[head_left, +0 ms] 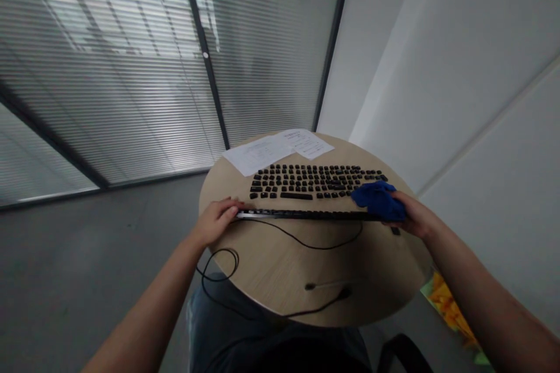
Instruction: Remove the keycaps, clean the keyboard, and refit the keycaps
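Note:
A black keyboard (301,215) is seen edge-on above the round table, tipped up on its long side. Its left end is gripped by my left hand (217,218), thumb on the near side. At the other end, my right hand (413,214) is closed round a bunched blue cloth (380,199), which covers that end of the keyboard. Whether the right fingers also grip the keyboard through the cloth is hard to see. Behind it, loose black keycaps (306,179) lie in keyboard-like rows on the tabletop.
Printed paper sheets (265,153) lie at the far side of the wooden table (280,268). A black cable (306,245) loops over the near left edge. A small brush-like tool (310,287) lies near the front. Orange and green material (450,306) is on the floor at right.

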